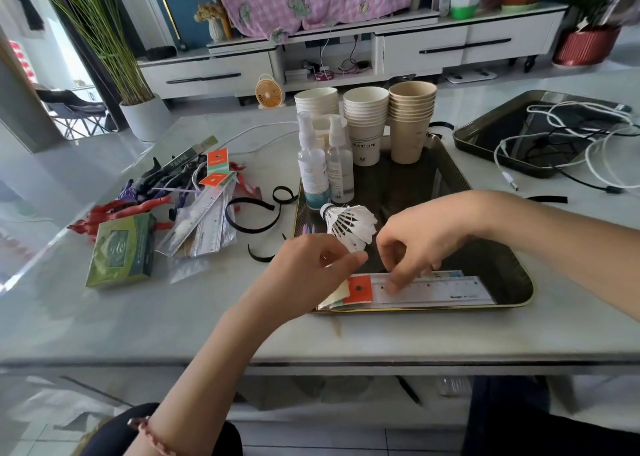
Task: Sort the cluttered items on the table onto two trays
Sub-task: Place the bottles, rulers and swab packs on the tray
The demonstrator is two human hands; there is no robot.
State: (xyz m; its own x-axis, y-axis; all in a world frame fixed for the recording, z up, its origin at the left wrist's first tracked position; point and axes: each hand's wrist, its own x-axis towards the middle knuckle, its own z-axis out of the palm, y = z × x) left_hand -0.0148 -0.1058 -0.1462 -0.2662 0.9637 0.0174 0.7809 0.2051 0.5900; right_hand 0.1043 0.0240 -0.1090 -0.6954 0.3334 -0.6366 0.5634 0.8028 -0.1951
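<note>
- The ruler pack [433, 289] is held at the near edge of the near tray [491, 261] by the bent fingertips of the right hand [415, 244].
- The left hand [311, 268] is curled over the pack's orange end; whether anything is gripped cannot be told.
- Cups [412, 123], spray bottles [313, 165] and a shuttlecock [349, 223] are already placed there; cables [571, 137] are on the far tray [485, 133].
- More rulers [207, 220], toy figures [131, 210], a green box [121, 248] and black straps [252, 213] are left on the counter's left side, so roughly half appears done.

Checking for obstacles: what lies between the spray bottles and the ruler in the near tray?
Head view: a white shuttlecock on its side, between spray bottles and ruler.
</note>
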